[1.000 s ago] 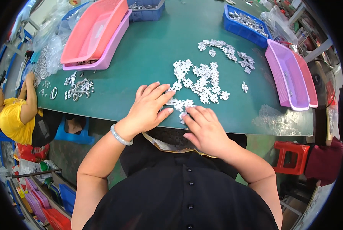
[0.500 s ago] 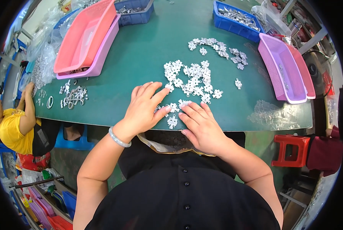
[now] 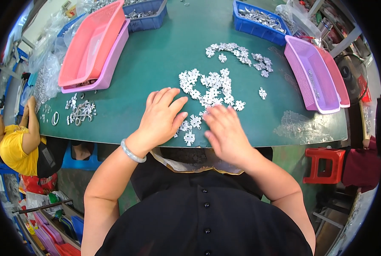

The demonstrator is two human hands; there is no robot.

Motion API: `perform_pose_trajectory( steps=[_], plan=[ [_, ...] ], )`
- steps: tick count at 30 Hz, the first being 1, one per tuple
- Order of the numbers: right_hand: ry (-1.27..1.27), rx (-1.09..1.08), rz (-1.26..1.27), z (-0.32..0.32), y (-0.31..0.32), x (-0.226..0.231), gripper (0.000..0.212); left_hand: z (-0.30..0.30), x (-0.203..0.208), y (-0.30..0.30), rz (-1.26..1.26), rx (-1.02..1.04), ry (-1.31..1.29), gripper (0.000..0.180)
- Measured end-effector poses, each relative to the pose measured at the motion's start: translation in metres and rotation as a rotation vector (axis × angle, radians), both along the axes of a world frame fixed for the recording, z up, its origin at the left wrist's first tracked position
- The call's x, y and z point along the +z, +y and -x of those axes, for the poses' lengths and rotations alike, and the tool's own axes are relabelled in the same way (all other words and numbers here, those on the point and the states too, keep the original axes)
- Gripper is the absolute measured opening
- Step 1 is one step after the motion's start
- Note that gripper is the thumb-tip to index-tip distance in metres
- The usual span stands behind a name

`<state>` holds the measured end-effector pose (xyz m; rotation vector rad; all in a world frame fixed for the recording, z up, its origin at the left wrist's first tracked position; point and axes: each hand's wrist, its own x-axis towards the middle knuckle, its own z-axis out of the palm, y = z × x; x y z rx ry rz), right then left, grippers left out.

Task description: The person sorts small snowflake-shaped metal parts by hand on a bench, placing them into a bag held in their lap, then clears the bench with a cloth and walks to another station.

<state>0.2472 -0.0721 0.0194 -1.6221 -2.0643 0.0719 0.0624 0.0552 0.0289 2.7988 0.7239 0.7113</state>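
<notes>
1. Left hand [image 3: 160, 121] is palm down, fingers slightly spread, thumb off to the side. Its thumb's right by a few silver cross-shaped pieces [image 3: 189, 137].
2. Right hand [image 3: 228, 133] has its fingers close together, thumb stuck out, tips kinda blurry over the pieces. Can't tell if they're touching.
3. Those few pieces sit between both hands' fingers, near the edge of the green table [image 3: 156, 64].
4. Just past the fingertips: the bigger pile [image 3: 214, 80], same pieces.
5. Farther out beyond the right fingers: a curved row [image 3: 240, 53], then a blue bin [image 3: 256, 32].
</notes>
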Motion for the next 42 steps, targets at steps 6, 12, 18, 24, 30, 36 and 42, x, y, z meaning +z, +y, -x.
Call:
perform_pose_trajectory(
  steps=[6, 12, 18, 24, 30, 36, 42],
  plan=[
    [-0.046, -0.158, -0.103, -0.017, 0.037, 0.004, 0.033, -0.022, 0.002, 0.013, -0.033, -0.010, 0.028, 0.036],
    [-0.109, -0.121, -0.116, -0.021, 0.051, -0.001, 0.019, -0.019, 0.007, 0.015, -0.063, -0.063, 0.092, 0.025],
    [-0.075, -0.095, -0.139, -0.021, 0.048, -0.004, 0.015, -0.004, 0.003, 0.013, -0.030, -0.079, 0.092, 0.023],
    [-0.061, -0.066, -0.173, -0.018, 0.045, -0.004, 0.012, -0.009, 0.000, 0.013, -0.010, -0.058, 0.065, 0.037],
    [-0.073, 0.030, -0.138, -0.012, 0.033, -0.006, 0.014, -0.017, -0.003, 0.012, -0.043, -0.054, 0.097, 0.034],
    [0.034, -0.105, -0.131, -0.025, 0.020, -0.003, 0.022, 0.002, -0.003, 0.016, 0.025, -0.073, 0.051, 0.022],
    [-0.012, -0.058, -0.069, -0.009, 0.011, -0.001, 0.029, 0.004, 0.003, 0.010, 0.075, -0.116, 0.035, 0.029]
  ],
)
